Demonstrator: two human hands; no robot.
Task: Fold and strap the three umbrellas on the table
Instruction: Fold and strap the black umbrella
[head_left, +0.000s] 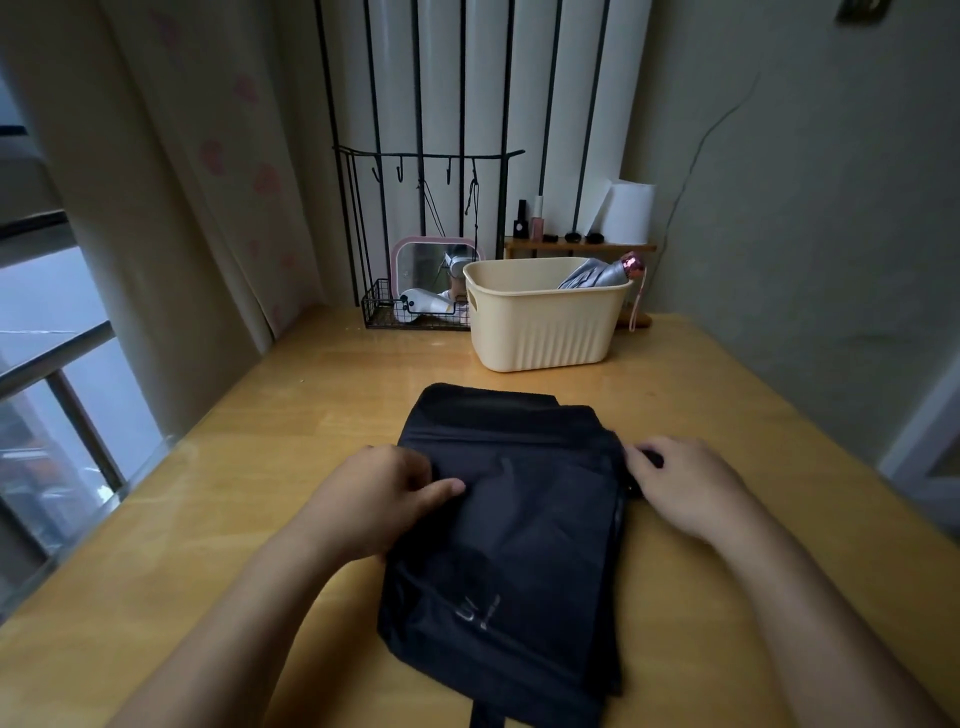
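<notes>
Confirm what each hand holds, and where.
Left hand pinches the black umbrella canopy's left edge fold. Right hand rests at its right edge; a closed grip cannot be told.

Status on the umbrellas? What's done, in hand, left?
Done: one grey umbrella looks folded and sits in the cream basket. In hand: the black umbrella lies flattened on the table, left hand and right hand at its edges; no strap closed yet. A third umbrella isn't visible.

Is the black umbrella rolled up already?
No. The black umbrella lies flat on the table, its cloth folded in wide layers, not rolled. No strap around it shows.
</notes>
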